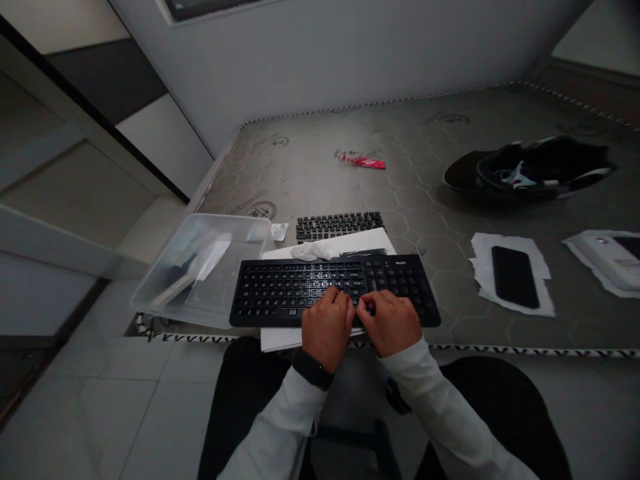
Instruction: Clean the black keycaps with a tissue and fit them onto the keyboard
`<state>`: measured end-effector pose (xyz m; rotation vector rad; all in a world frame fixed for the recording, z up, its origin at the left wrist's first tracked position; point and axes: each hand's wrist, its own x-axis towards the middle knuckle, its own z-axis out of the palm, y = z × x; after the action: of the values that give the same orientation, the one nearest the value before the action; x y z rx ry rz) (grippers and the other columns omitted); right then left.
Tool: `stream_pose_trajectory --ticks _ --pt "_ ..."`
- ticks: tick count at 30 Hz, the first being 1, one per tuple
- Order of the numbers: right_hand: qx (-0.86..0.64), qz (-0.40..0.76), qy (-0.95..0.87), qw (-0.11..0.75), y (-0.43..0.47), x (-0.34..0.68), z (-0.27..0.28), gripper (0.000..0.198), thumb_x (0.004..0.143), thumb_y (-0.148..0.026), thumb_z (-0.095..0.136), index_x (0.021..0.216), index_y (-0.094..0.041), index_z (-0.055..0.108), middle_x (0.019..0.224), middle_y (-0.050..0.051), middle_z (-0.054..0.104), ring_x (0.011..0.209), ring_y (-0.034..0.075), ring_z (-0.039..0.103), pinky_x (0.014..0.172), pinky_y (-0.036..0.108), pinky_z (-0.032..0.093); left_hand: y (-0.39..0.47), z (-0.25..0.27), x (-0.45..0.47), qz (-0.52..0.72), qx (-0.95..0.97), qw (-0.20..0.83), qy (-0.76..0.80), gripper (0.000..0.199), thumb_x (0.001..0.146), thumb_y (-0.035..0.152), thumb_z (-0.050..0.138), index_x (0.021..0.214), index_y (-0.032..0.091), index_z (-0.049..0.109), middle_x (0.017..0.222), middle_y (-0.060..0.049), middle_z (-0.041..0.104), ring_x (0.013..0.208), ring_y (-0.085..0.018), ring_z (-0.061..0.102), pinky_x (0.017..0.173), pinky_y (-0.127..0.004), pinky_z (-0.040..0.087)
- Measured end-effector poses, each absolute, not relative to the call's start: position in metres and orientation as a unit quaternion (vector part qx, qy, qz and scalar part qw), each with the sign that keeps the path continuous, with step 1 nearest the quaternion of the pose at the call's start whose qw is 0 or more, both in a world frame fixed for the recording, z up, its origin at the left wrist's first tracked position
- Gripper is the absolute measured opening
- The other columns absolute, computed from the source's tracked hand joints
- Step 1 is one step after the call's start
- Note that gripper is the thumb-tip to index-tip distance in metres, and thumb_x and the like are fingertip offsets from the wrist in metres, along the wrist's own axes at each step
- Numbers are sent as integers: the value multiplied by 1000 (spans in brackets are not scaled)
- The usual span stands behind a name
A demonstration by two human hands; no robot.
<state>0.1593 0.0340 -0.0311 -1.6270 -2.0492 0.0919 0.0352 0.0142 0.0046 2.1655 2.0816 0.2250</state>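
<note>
A black keyboard (280,283) lies across a white sheet or board (280,340) in front of me. Many of its key positions on the left and in the middle look bare of caps. My left hand (327,327) is closed in a pinch above the keyboard's lower middle. Right beside it, my right hand (393,323) is curled the same way, thumb and index finger together. Whatever the fingertips hold, if anything, is too small to make out. Behind the keyboard are rows of loose black keycaps (340,225), a crumpled white tissue (313,251) and a thin dark strip (367,253).
To the left stands a clear plastic box (245,233) with a few items inside. A red-handled tool (367,162) lies farther back. On the right are a black bag-like object (465,172), a dark phone (515,277) on white paper and a white device (610,257).
</note>
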Motion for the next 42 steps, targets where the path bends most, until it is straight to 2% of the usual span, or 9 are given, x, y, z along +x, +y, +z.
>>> stream_pose_trajectory --ticks 17,22,25,29,38,42 --pt "-566 61 -791 221 41 160 -32 15 78 -16 55 64 -20 56 62 0 62 57 15 55 60 28 32 14 6 28 42 769 73 634 19 94 24 40 91 23 59 93 0 61 76 -15 62 61 -25 44" --pt "-556 60 -799 220 41 161 -34 14 80 -16 53 67 -19 56 65 1 63 61 15 57 63 28 33 10 1 21 40 782 69 618 17 92 22 45 103 26 58 99 0 60 78 -14 61 62 -23 45" --pt "-557 56 -798 224 41 162 -35 14 81 -16 53 67 -19 56 65 1 63 61 15 58 64 29 33 8 -5 18 60 782 69 617 20 93 23 45 108 27 57 104 -1 61 82 -13 61 65 -22 45" --pt "-559 59 -797 222 40 162 -34 13 81 -17 54 68 -19 56 67 1 64 62 15 58 65 29 33 8 -17 13 130 782 67 605 24 96 29 38 105 25 60 102 -1 63 84 -12 62 71 -21 46" --pt "-541 81 -817 183 39 168 -25 13 86 -20 53 76 -18 62 75 3 66 72 18 59 71 32 31 10 -23 13 162 786 61 594 25 96 29 37 104 24 61 101 -1 65 87 -12 62 77 -22 46" --pt "-503 72 -838 200 39 176 -26 15 89 -24 52 87 -18 65 81 4 68 77 18 59 73 32 30 11 -19 13 155 786 59 596 25 96 28 37 105 24 60 102 -1 65 86 -12 62 76 -21 46"
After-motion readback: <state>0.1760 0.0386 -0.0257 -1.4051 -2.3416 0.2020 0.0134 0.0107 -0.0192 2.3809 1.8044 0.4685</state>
